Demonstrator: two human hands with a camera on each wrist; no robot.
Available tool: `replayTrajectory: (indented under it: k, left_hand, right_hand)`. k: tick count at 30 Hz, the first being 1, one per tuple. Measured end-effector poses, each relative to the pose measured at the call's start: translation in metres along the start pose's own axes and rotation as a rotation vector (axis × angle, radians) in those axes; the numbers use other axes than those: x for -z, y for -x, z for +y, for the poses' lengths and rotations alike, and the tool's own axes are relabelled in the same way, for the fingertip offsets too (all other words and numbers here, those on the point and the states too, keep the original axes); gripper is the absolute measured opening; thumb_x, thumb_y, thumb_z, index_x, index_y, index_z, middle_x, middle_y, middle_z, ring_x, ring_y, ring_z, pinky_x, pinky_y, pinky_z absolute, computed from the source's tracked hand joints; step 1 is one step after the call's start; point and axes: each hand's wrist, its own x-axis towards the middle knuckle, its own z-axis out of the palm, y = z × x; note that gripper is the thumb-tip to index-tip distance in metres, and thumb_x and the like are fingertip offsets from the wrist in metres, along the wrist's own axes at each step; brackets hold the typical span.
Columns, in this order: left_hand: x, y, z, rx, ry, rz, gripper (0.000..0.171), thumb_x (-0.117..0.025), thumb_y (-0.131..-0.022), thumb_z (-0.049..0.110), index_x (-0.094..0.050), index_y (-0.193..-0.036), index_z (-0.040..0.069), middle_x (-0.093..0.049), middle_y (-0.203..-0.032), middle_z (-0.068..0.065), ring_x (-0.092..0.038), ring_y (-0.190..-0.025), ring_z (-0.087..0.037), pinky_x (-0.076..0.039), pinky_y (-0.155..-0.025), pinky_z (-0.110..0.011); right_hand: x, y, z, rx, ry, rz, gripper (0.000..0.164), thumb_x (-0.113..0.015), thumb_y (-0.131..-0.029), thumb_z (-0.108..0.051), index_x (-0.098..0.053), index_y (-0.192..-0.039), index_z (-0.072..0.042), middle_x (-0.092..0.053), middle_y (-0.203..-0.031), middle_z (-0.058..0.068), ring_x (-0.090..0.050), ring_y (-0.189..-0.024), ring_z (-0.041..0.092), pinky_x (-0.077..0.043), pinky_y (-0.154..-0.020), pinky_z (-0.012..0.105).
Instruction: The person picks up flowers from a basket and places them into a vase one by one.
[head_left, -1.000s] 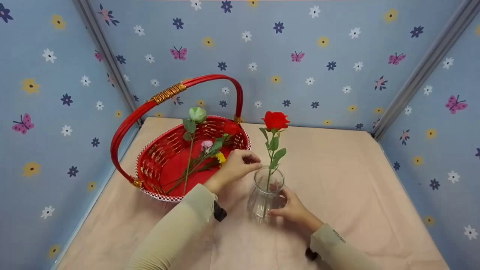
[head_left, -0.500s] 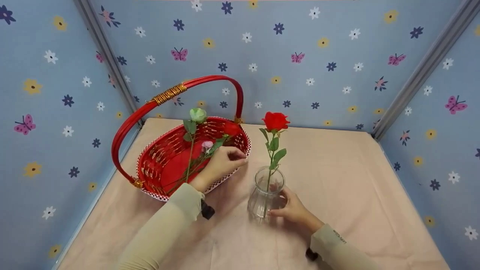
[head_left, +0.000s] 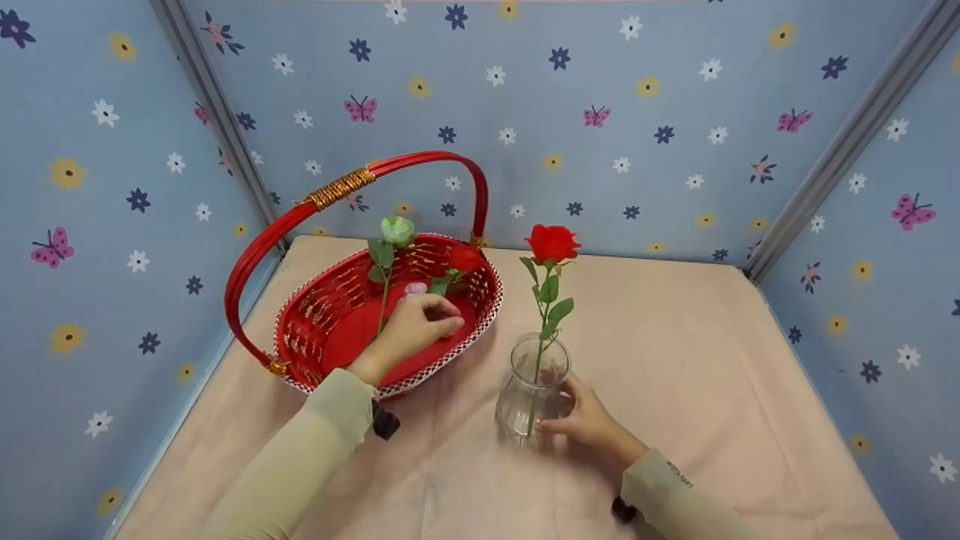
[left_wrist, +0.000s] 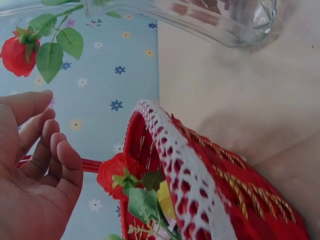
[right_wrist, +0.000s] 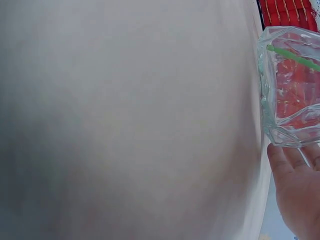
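Note:
A clear glass vase (head_left: 517,409) stands upright on the cloth, a red rose (head_left: 553,244) leaning in it with its bloom above the rim. Thumb and fingers of my right hand (head_left: 592,424) hold the vase low on its right side. Over the front part of the red basket (head_left: 442,364) hovers my left hand (head_left: 409,326), its fingers loosely bent around nothing. Inside the basket lie a pale green flower (head_left: 397,231), another red rose (head_left: 465,260) and a pink flower (head_left: 415,288) partly behind the left hand. A yellow flower (left_wrist: 165,199) shows in the left wrist view.
The basket's tall red handle (head_left: 259,251) arches over it, wrapped in gold cord at the top. Pinkish cloth (head_left: 675,352) covers the table. Blue flowered panels (head_left: 600,112) close off the back and both sides.
My left hand has moved left from beside the vase's mouth to above the basket. My right hand, the vase and its rose have stayed in place.

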Motion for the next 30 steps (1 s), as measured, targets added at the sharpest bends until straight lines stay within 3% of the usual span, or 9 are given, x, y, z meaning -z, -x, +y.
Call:
replayTrajectory:
  k: [12,19,26,30]
  left_hand:
    - [0.026,0.006,-0.015,0.054,-0.015,0.034,0.016,-0.08,-0.099,0.013,-0.082,-0.11,0.002,-0.079,-0.109,-0.012,-0.068,-0.096,-0.02,-0.057,-0.081,-0.022]
    - [0.043,0.009,-0.029,0.076,-0.034,0.055,0.016,-0.079,-0.1,0.016,-0.082,-0.113,0.006,-0.079,-0.114,-0.01,-0.067,-0.1,-0.022,-0.056,-0.088,-0.024]
    - [0.057,0.005,-0.041,0.072,-0.037,0.074,0.022,-0.078,-0.101,0.015,-0.077,-0.117,0.0,-0.076,-0.107,-0.014,-0.065,-0.092,-0.019,-0.053,-0.08,-0.021]
    - [0.063,0.003,-0.049,0.107,-0.033,0.073,0.024,-0.076,-0.102,0.015,-0.074,-0.12,-0.001,-0.075,-0.109,-0.015,-0.065,-0.09,-0.017,-0.056,-0.075,-0.021]
  right_hand:
    - [-0.001,0.0,0.001,-0.017,-0.004,0.019,0.094,-0.095,-0.075,-0.001,-0.048,-0.156,0.002,-0.06,-0.151,0.029,-0.056,-0.144,0.048,-0.044,-0.121,0.061]
    - [-0.002,0.001,0.0,-0.043,-0.006,0.024,0.095,-0.096,-0.075,-0.003,-0.049,-0.157,-0.001,-0.059,-0.154,0.026,-0.056,-0.144,0.047,-0.043,-0.122,0.061]
    - [0.0,0.0,0.001,-0.009,-0.008,0.002,0.092,-0.095,-0.077,-0.002,-0.047,-0.155,0.005,-0.056,-0.155,0.03,-0.054,-0.145,0.051,-0.042,-0.122,0.063]
    - [0.001,-0.001,0.003,0.012,-0.007,-0.008,0.092,-0.096,-0.077,-0.002,-0.047,-0.155,0.007,-0.055,-0.155,0.031,-0.053,-0.146,0.051,-0.041,-0.123,0.063]
